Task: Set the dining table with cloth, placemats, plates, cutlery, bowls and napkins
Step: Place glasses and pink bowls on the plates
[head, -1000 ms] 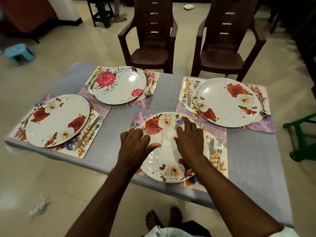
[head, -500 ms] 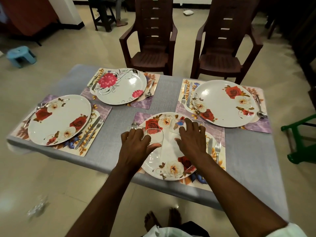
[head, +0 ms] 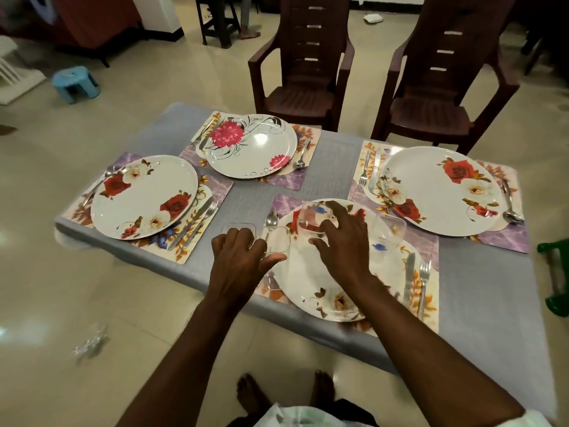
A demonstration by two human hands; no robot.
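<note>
A grey cloth point(head: 332, 167) covers the table, with floral placemats, plates and cutlery at each setting. Both hands are over the nearest plate point(head: 311, 282). My left hand point(head: 243, 260) grips a clear glass bowl point(head: 277, 241) at the plate's left edge, thumb on its near side. Just behind those fingers a second clear bowl point(head: 238, 228) shows. My right hand point(head: 341, 241) curls its spread fingers over another glass bowl point(head: 312, 217) at the far part of the plate. One more clear bowl point(head: 389, 231) lies tilted on the plate's right rim.
Three other plates sit on mats: near left point(head: 144, 195), far left point(head: 251, 146), far right point(head: 437, 189). Knife and fork point(head: 415, 278) lie right of the nearest plate, a spoon point(head: 271, 218) left. Two brown chairs point(head: 303, 72) stand behind; a green frame point(head: 554, 272) is right.
My left hand has moved left toward the plate's edge with its glass bowl. My right hand has lifted and spread over a separate bowl, and another bowl now shows at its right.
</note>
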